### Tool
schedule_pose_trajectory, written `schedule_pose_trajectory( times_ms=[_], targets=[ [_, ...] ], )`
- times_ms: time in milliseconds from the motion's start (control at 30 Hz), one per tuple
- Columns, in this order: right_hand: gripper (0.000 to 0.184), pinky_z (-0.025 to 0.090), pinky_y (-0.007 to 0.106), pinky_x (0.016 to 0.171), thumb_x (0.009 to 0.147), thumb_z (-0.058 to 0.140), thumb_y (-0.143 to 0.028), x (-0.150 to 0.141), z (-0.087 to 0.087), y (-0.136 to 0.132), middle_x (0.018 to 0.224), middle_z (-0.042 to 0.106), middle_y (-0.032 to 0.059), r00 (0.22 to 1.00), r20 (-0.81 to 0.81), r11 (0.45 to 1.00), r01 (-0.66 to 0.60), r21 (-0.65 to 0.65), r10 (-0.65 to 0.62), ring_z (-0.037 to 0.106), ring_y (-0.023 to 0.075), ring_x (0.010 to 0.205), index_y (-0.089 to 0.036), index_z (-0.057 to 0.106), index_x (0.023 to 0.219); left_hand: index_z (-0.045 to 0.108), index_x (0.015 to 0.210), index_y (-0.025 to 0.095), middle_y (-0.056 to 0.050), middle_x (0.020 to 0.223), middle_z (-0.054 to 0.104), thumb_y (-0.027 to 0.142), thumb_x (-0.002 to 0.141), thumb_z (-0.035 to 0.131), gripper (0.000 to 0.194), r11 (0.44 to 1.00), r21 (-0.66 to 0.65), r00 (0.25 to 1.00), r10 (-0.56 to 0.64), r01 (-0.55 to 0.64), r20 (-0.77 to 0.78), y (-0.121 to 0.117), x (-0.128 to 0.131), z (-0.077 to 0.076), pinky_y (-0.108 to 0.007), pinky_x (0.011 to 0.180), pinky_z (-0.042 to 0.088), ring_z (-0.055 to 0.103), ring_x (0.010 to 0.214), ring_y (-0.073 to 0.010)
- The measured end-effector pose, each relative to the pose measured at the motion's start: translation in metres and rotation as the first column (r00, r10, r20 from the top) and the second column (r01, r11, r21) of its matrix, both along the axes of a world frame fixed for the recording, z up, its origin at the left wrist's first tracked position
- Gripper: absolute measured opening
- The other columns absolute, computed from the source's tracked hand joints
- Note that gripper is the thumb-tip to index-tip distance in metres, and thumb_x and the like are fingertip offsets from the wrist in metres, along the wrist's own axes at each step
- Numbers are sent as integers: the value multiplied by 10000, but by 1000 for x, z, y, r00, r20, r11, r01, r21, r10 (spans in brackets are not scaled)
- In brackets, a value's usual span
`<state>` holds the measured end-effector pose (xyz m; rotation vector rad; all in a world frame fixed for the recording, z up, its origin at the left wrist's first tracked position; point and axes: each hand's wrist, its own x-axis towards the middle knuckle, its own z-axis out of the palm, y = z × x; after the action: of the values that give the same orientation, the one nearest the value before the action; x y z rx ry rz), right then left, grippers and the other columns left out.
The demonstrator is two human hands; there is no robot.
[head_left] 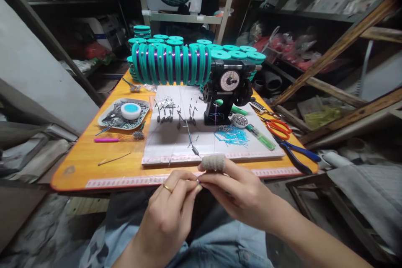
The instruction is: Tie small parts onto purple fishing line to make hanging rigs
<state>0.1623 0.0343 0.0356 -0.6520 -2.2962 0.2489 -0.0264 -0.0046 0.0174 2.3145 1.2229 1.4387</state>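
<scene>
My left hand (171,205), with a ring on one finger, and my right hand (248,190) meet just off the table's front edge. Both are closed in a pinch, fingertips together. A tiny dark bit (199,182) shows between them, too small to name. Grey wrapping (213,163) covers a finger of the right hand. Right above the fingertips lies a small grey sinker-like weight (195,150) on a thin line, which runs up the white board (176,146). More such weights (165,115) hang or lie in a row farther back.
Teal spools (171,65) with purple line sit on a shaft beside a black winding machine (228,92). Blue short strips (232,136), a bowl of metal bits (239,121), orange scissors (278,129) and blue pliers (298,155) lie right. A tray (108,121) and pink-handled tool (106,140) are left.
</scene>
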Motion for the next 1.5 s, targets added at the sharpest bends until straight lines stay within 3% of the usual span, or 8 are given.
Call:
schedule_pose_trajectory(
  times_ms=[100, 200, 300, 467, 667, 867, 1267, 1500],
  targets=[
    [186, 623, 324, 733, 930, 561, -93, 1, 0, 4, 945, 706, 130, 1000, 3, 998, -28, 51, 28, 702, 216, 863, -129, 673, 1073, 603, 845, 193, -47, 894, 683, 57, 887, 578, 144, 950, -298, 984, -39, 90, 174, 5, -3, 7, -233, 769, 543, 687, 861, -155],
    [163, 615, 283, 683, 920, 580, -86, 5, -1, 7, 873, 719, 88, 997, -9, 994, -76, 73, 77, 701, 187, 784, -153, 691, 1019, 619, 771, 178, -9, 741, 639, 223, 889, 639, 128, 608, -689, 880, -35, 395, 474, 14, -8, 12, -210, 544, 475, 596, 574, -102],
    [154, 617, 255, 662, 923, 596, -99, 6, -7, 6, 864, 734, 73, 996, -62, 996, -55, 75, 59, 705, 172, 754, -166, 691, 1025, 640, 809, 160, 20, 638, 584, 326, 867, 694, 184, 360, -650, 666, 99, 669, 740, 20, -8, 12, -197, 523, 428, 509, 488, -64],
    [285, 639, 305, 803, 823, 697, -48, 1, -20, -2, 972, 735, 102, 944, -251, 951, 260, 165, -215, 723, 213, 858, -171, 695, 1080, 673, 842, 193, -37, 1012, 642, 333, 869, 697, 145, 711, -452, 282, 354, 538, 892, 11, 3, 2, -223, 668, 529, 624, 836, -130],
    [296, 665, 286, 748, 825, 699, -67, 1, -29, -6, 929, 750, 68, 933, -272, 957, 270, 102, -234, 741, 204, 784, -220, 713, 1078, 749, 867, 137, 16, 636, 590, 421, 758, 800, 308, 449, -570, 326, 511, 688, 795, 4, 24, -1, -105, 323, 285, 412, 383, -8],
    [267, 647, 242, 782, 808, 688, -28, -2, -27, -4, 928, 747, 56, 952, -269, 981, 172, 85, -144, 731, 163, 765, -176, 714, 1028, 783, 802, 155, 30, 578, 569, 326, 670, 881, 237, 504, -482, 211, 503, 717, 838, 23, 25, 5, -53, 334, 316, 418, 425, 0],
    [211, 598, 218, 748, 812, 685, -31, -19, -16, -2, 944, 664, 68, 899, -350, 958, 201, -203, -263, 677, 155, 870, -167, 700, 974, 784, 875, 241, -7, 834, 726, 112, 843, 677, 170, 853, -444, 734, 113, 274, 669, 18, 19, -10, -168, 586, 604, 700, 631, -102],
    [197, 586, 196, 750, 817, 658, -14, -22, -9, -3, 929, 657, 67, 909, -329, 962, 207, -178, -257, 669, 140, 858, -152, 691, 954, 771, 865, 237, 5, 844, 753, 72, 803, 693, 192, 929, -365, 842, 149, 60, 518, 15, 16, -10, -128, 655, 599, 729, 747, -109]
  ],
)
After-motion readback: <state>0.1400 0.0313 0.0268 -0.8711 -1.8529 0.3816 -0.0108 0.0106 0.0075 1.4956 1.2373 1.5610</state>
